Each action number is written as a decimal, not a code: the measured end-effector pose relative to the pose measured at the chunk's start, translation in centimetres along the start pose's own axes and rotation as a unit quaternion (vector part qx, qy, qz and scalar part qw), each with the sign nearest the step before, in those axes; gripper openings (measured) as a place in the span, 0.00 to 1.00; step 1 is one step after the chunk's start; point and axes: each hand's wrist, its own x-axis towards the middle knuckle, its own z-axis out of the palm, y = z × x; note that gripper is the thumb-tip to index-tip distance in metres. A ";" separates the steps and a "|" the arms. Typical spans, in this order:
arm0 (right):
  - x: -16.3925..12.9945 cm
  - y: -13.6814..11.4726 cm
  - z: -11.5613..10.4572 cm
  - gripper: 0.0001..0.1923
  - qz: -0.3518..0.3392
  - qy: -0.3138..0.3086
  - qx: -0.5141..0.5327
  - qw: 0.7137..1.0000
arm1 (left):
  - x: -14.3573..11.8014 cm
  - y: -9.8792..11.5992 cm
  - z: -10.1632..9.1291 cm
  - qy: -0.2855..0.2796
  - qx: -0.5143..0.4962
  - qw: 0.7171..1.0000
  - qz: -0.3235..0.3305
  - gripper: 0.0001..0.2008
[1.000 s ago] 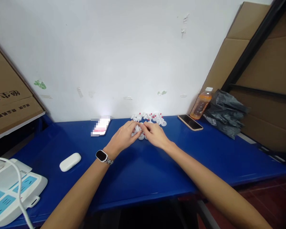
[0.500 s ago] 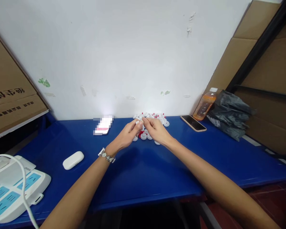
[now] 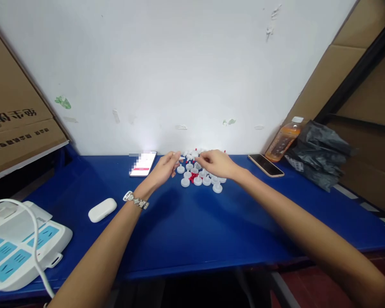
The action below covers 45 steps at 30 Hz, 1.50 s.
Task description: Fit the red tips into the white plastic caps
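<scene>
- Left hand (image 3: 162, 171), fingers loosely curled with nothing visibly pinched, rests at nine o'clock of the white caps (image 3: 199, 177).
- These caps, mid-table (image 3: 186, 231), look light, rigid, slippery; best pinched by the rim.
- Right hand (image 3: 218, 164) hovers over them at one o'clock; grip unclear.

The cardboard box (image 3: 16, 124), far left of the left hand's fingers (image 3: 171, 159), bears large dark Chinese characters, seen mirrored or upside down and not readable, with two rows of smaller print below, too small to read. The phone (image 3: 143, 164) just left of those fingers shows a blurred screen. The bottle (image 3: 284, 140) shows no legible label.
</scene>
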 end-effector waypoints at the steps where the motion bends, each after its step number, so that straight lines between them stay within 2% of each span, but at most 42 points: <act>1: 0.5 0.3 0.2 0.19 0.000 -0.036 -0.019 0.999 | 0.1 -0.3 0.1 -0.004 0.036 0.999 0.014 0.22; 3: 1.5 0.4 0.7 0.15 -0.008 -0.088 -0.054 0.995 | 0.0 -0.8 0.4 -0.018 0.112 0.993 0.034 0.22; 6: 2.5 0.0 1.0 0.14 -0.011 -0.126 -0.090 0.988 | -0.3 -1.1 0.6 -0.026 0.199 0.978 0.050 0.23; 9: 2.7 -0.6 0.6 0.14 0.009 -0.101 -0.076 0.992 | -0.6 -1.4 0.6 -0.019 0.246 0.967 0.066 0.24; 12: 2.2 -0.6 0.1 0.18 0.011 -0.043 0.019 0.999 | -0.8 -1.6 1.1 0.005 0.269 0.959 0.092 0.24; 14: 1.7 -0.5 0.0 0.17 -0.017 -0.039 0.110 0.993 | -0.8 -1.5 1.7 0.032 0.269 0.956 0.115 0.25; 17: 1.2 0.0 -0.1 0.12 -0.038 -0.045 0.230 0.971 | -0.8 -0.9 2.7 0.059 0.254 0.956 0.135 0.28; 21: 1.1 0.9 -0.4 0.12 0.027 -0.063 0.374 0.925 | -0.7 0.0 3.7 0.067 0.224 0.962 0.142 0.26; 24: 1.3 1.5 -0.7 0.12 0.050 -0.063 0.410 0.908 | -0.6 0.2 4.0 0.067 0.214 0.964 0.143 0.25; 27: 2.1 2.2 -0.8 0.09 0.059 -0.025 0.358 0.932 | -0.4 0.1 3.7 0.086 0.228 0.960 0.141 0.25; 30: 3.5 3.4 -0.7 0.05 0.054 0.007 0.216 0.975 | -0.3 -0.3 2.9 0.103 0.240 0.958 0.119 0.19; 33: 5.1 4.8 -0.3 0.06 0.045 0.012 0.080 0.996 | -0.5 -0.8 2.0 0.099 0.260 0.954 0.116 0.15; 38: 6.7 6.5 1.0 0.09 0.078 -0.025 -0.044 0.996 | -0.5 -1.6 1.9 0.080 0.285 0.944 0.141 0.13; 45: 7.7 6.9 3.0 0.10 0.093 -0.056 -0.084 0.991 | -0.7 -1.8 2.4 0.061 0.299 0.938 0.162 0.11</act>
